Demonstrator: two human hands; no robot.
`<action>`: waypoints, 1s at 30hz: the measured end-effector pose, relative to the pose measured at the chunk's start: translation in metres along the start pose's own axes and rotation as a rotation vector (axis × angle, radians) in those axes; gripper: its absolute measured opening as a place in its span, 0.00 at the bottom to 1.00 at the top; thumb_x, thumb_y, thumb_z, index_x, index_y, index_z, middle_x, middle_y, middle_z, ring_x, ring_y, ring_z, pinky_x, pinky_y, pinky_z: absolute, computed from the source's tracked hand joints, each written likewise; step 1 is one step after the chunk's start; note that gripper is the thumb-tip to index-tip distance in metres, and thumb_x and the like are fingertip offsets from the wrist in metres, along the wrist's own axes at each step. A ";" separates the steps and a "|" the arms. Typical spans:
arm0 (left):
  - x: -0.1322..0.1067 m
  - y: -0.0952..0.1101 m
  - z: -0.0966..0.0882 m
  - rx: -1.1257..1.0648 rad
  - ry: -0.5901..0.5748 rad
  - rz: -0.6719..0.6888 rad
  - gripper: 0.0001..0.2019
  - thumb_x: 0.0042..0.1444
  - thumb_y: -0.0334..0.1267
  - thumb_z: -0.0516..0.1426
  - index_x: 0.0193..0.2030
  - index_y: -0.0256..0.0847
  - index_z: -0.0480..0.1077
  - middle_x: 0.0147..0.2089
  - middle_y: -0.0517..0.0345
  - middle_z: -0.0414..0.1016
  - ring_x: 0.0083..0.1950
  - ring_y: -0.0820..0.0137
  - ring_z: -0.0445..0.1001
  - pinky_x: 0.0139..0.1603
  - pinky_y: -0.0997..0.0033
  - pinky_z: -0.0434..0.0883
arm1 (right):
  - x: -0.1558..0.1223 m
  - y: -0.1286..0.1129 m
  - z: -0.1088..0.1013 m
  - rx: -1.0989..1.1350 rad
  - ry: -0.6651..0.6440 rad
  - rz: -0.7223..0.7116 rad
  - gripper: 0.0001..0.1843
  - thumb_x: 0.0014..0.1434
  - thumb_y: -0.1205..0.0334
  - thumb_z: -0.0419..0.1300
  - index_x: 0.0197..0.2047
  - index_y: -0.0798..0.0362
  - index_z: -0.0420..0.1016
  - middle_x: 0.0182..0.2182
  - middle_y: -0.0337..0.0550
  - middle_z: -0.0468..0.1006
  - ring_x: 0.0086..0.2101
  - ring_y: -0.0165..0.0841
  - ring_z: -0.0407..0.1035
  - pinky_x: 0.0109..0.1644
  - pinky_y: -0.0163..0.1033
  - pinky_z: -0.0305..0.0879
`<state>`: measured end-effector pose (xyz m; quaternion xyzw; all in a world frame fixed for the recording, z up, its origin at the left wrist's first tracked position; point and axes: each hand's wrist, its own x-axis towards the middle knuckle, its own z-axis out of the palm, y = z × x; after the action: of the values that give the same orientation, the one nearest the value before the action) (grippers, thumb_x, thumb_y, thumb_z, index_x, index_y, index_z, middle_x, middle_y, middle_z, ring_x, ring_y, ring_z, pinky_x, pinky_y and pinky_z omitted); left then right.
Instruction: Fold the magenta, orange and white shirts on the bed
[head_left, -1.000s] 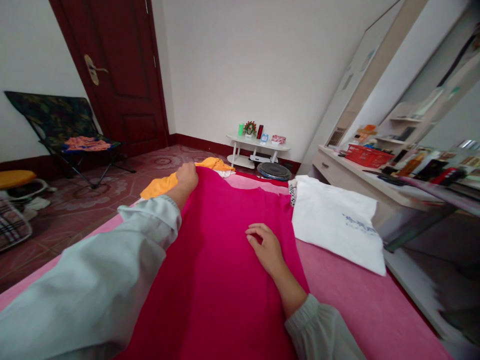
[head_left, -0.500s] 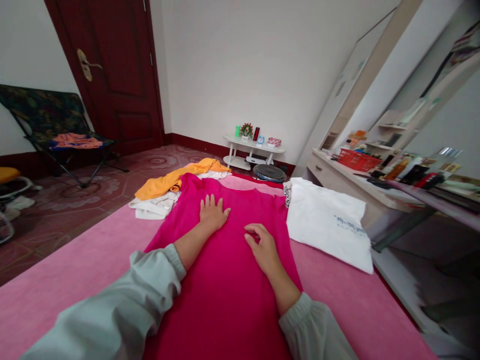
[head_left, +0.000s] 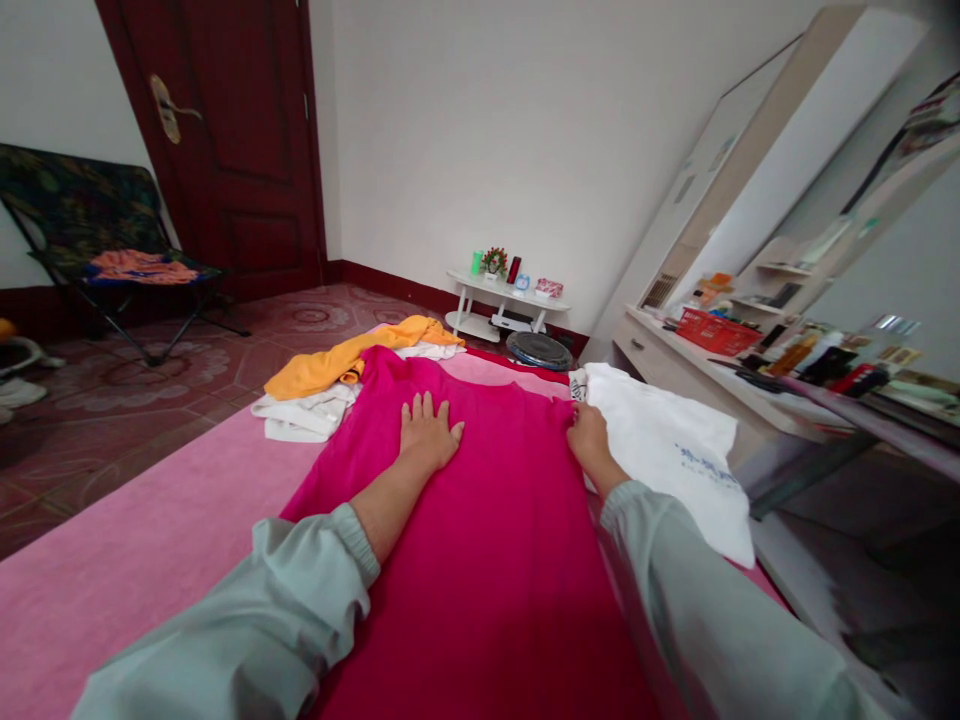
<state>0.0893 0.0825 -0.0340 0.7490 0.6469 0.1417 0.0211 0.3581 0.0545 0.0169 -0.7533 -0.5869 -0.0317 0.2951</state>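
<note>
A magenta shirt (head_left: pixel 487 530) lies spread out on the pink bed cover, its neckline at the far end. My left hand (head_left: pixel 430 432) rests flat on its upper left part, fingers spread. At the shirt's upper right corner, my right hand (head_left: pixel 591 440) has its fingers closed on the edge of the fabric; the fingertips are partly hidden. Just right of that hand lies a white T-shirt (head_left: pixel 660 420) with small blue print. Beyond the magenta shirt on the left, a yellow garment (head_left: pixel 337 362) lies over white clothes (head_left: pixel 304 415).
The pink bed cover (head_left: pixel 165 530) spreads under the clothes. A dressing table (head_left: pixel 720 385) with a red basket (head_left: pixel 716 330) and bottles stands on the right. At the back are a low white table (head_left: pixel 495 288) and a round dark object (head_left: pixel 538 350). A folding chair (head_left: pixel 97 230) stands left.
My right hand has moved right, from above the shirt's middle to its upper right corner, and closed on the fabric. My left hand has stayed in place.
</note>
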 end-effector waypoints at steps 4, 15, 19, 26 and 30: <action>0.000 0.000 0.001 -0.007 0.014 0.005 0.33 0.61 0.55 0.42 0.67 0.39 0.57 0.71 0.40 0.48 0.72 0.50 0.43 0.67 0.45 0.43 | 0.010 0.002 0.016 -0.140 -0.056 0.071 0.23 0.50 0.76 0.55 0.51 0.69 0.70 0.45 0.69 0.73 0.45 0.48 0.72 0.46 0.45 0.65; 0.000 0.001 0.000 -0.018 0.003 0.003 0.33 0.61 0.55 0.41 0.67 0.38 0.57 0.71 0.39 0.47 0.72 0.49 0.43 0.67 0.44 0.41 | 0.029 -0.003 -0.012 -0.294 -0.225 -0.043 0.17 0.52 0.69 0.57 0.45 0.51 0.78 0.44 0.45 0.79 0.44 0.37 0.72 0.45 0.34 0.62; 0.001 0.000 0.003 -0.014 0.012 0.009 0.33 0.61 0.56 0.42 0.67 0.39 0.56 0.71 0.38 0.47 0.71 0.48 0.43 0.67 0.44 0.42 | 0.040 0.011 -0.056 -0.378 -0.117 -0.063 0.17 0.51 0.68 0.56 0.44 0.53 0.79 0.40 0.49 0.80 0.42 0.39 0.72 0.43 0.36 0.62; -0.003 0.002 -0.003 -0.002 -0.013 0.030 0.32 0.61 0.57 0.41 0.67 0.45 0.56 0.71 0.41 0.47 0.72 0.48 0.43 0.67 0.43 0.41 | 0.032 0.013 -0.085 -0.788 -0.209 0.029 0.17 0.53 0.71 0.53 0.43 0.60 0.79 0.44 0.62 0.75 0.46 0.49 0.70 0.43 0.46 0.65; -0.004 0.003 -0.006 -0.003 -0.023 0.040 0.31 0.61 0.56 0.42 0.67 0.45 0.56 0.71 0.42 0.48 0.72 0.49 0.43 0.66 0.42 0.41 | 0.029 -0.017 -0.055 -0.644 -0.111 -0.161 0.16 0.58 0.71 0.49 0.44 0.59 0.77 0.48 0.62 0.72 0.50 0.49 0.67 0.48 0.49 0.64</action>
<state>0.0906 0.0766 -0.0282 0.7633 0.6313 0.1346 0.0270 0.3677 0.0556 0.0808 -0.7595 -0.6197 -0.1978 0.0060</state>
